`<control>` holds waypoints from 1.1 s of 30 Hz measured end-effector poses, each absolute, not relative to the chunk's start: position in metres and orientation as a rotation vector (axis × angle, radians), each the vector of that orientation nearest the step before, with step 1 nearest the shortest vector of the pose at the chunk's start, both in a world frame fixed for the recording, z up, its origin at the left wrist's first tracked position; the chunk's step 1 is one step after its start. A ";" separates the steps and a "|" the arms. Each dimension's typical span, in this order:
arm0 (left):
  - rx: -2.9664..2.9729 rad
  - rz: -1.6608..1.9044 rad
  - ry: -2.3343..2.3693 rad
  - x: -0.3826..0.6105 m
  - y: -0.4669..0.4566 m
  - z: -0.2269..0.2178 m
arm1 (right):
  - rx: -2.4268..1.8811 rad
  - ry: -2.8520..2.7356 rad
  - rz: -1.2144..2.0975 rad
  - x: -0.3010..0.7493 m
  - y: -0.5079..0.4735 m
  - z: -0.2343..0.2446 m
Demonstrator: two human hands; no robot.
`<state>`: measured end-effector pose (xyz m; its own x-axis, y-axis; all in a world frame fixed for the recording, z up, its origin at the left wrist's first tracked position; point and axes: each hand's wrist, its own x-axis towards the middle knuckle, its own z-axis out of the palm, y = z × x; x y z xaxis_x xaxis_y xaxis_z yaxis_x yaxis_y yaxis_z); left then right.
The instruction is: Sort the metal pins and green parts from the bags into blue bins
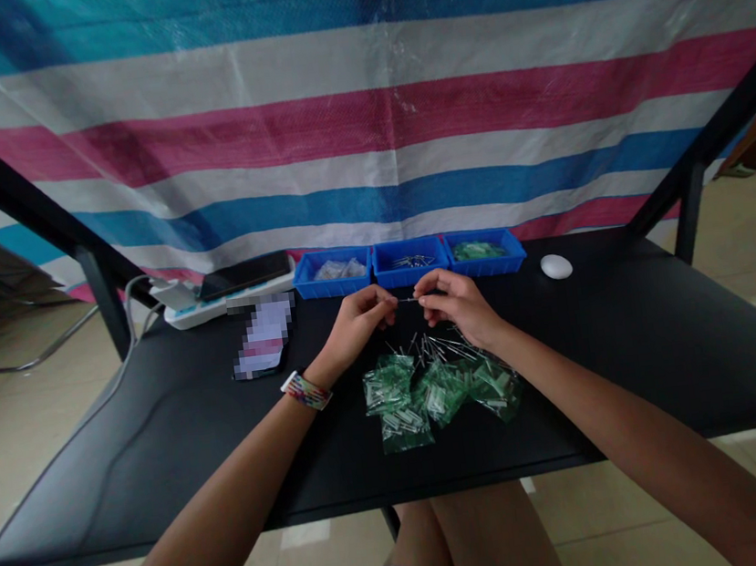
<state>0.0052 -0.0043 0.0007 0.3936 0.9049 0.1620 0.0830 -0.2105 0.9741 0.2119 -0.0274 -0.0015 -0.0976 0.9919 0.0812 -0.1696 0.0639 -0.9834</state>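
Observation:
Between my two hands, in front of the blue bins, a thin metal pin [407,300] lies level. My left hand [366,310], with a colourful wristband, pinches its left end. Fingertips of my right hand [455,301] are closed on the right end. A loose pile of thin metal pins [436,347] lies on the black table below the hands. Nearer to me are several small green clear bags [405,419] with short pale pieces inside. The exact kind of the pins is too small to make out.
Three blue bins stand in a row: the left bin [335,286] holds clear bags, the middle bin [411,275] metal pins, the right bin [488,266] green bags. A phone [264,335], a white power strip [199,314] and a white mouse-like object [556,267] lie beside them.

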 end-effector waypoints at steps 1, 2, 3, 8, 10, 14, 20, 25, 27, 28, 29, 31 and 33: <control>1.590 0.990 0.882 0.005 -0.005 0.001 | -0.989 -1.171 1.304 0.212 -0.027 -0.001; 1.583 1.000 0.869 0.005 -0.005 0.001 | -1.002 -1.148 1.307 0.212 -0.027 -0.001; 1.578 1.009 0.861 0.005 -0.005 0.001 | -1.017 -1.126 1.315 0.212 -0.026 -0.002; 1.569 1.048 0.874 0.007 -0.007 0.002 | -1.056 -1.095 1.403 0.213 -0.024 -0.004; 1.576 1.056 0.880 0.007 -0.007 0.002 | -1.049 -1.108 1.417 0.212 -0.025 -0.006; 1.595 1.054 0.881 0.008 -0.006 0.002 | -1.031 -1.131 1.386 0.210 -0.026 -0.007; 1.535 1.025 0.868 0.007 -0.004 -0.001 | -1.037 -1.181 1.126 0.218 -0.019 -0.004; 1.783 0.947 0.943 0.006 -0.006 -0.006 | -1.065 -1.213 0.696 0.237 -0.010 0.001; 2.068 0.893 0.973 0.007 -0.008 -0.007 | -1.103 -1.217 0.569 0.242 -0.007 -0.001; 2.202 0.851 0.969 0.008 -0.009 -0.008 | -1.122 -1.233 0.512 0.243 -0.005 -0.002; 2.312 0.803 0.957 0.009 -0.010 -0.008 | -1.142 -1.272 0.464 0.243 -0.003 -0.004; 2.457 0.728 0.946 0.010 -0.012 -0.009 | -1.186 -1.407 0.391 0.243 0.000 -0.007; 2.555 0.677 0.971 0.009 -0.013 -0.008 | -1.218 -1.545 0.330 0.242 0.001 -0.009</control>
